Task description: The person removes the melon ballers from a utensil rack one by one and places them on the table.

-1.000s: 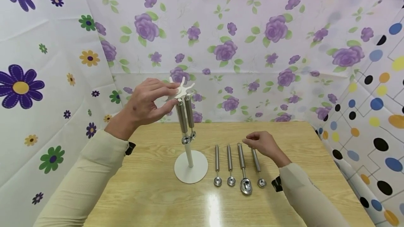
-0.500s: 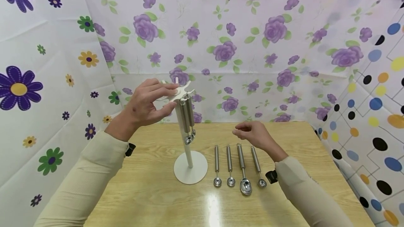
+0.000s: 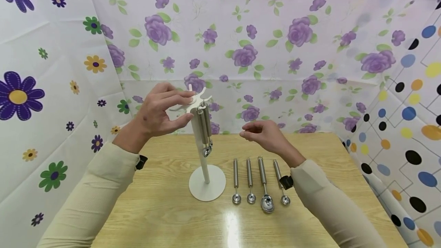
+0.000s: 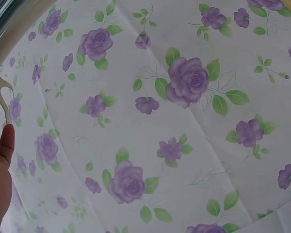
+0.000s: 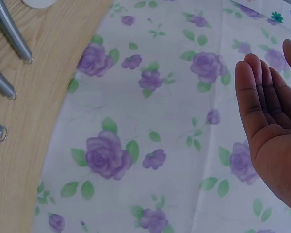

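- At the far left of the head view, you have a white drape (image 3: 20, 141) printed with bold flowers.
- Left of centre, your left hand (image 3: 162, 110) holds the top of the white stand (image 3: 204, 169), fingers over its hub and thumb at the near edge.
- At centre, the stand rises upright from the desk (image 3: 155, 209), its hooks fanned out.
- On its right side, two metal tools (image 3: 203, 129) hang by their handle ends, heads down.
- Lower centre-right, four more metal tools (image 3: 236, 173) lie side by side, handles pointing away from you; the third is largest.
- Above them, your right hand (image 3: 265, 135) hovers, thumb and fingers apart.
- At the far right hangs a dotted drape (image 3: 410, 125).
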`<action>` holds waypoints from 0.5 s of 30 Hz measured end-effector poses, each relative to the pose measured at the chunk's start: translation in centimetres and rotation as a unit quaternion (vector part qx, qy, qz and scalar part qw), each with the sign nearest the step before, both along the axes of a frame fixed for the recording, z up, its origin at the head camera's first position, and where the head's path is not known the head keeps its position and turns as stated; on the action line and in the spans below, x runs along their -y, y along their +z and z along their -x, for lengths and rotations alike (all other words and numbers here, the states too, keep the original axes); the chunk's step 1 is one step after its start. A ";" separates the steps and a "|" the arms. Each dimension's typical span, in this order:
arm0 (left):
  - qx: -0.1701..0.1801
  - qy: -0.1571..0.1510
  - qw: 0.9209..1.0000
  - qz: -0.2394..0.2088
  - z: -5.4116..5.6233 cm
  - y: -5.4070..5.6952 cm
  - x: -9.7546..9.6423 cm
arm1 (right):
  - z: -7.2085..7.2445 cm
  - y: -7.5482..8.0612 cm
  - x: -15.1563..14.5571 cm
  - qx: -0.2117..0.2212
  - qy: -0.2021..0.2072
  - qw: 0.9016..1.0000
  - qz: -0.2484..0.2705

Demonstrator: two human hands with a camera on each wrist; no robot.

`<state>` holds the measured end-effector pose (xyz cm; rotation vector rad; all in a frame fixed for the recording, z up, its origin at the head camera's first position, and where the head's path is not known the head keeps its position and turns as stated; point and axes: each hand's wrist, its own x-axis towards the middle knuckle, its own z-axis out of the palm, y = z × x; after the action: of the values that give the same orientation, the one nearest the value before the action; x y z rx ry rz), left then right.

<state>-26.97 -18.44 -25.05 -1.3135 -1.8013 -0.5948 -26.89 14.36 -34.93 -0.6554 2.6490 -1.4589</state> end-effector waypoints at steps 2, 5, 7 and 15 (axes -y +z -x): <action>0.006 0.000 1.000 0.003 0.0 0.0 0.1 | 0.0 0.3 0.6 -0.001 0.004 1.000 -0.001; 0.016 -0.005 1.000 0.010 0.0 0.0 0.2 | 0.1 0.7 1.4 -0.001 0.008 1.000 -0.002; 0.020 -0.009 1.000 0.012 0.1 -0.1 0.2 | 0.1 1.1 1.9 -0.008 0.013 1.000 -0.004; 0.019 -0.004 1.000 0.019 0.1 0.1 0.1 | 0.1 2.7 3.7 -0.053 0.042 0.998 -0.020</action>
<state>-27.02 -18.55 -24.91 -1.3423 -1.8469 -0.5965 -27.01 10.68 -32.27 -0.8524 2.6832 -1.3821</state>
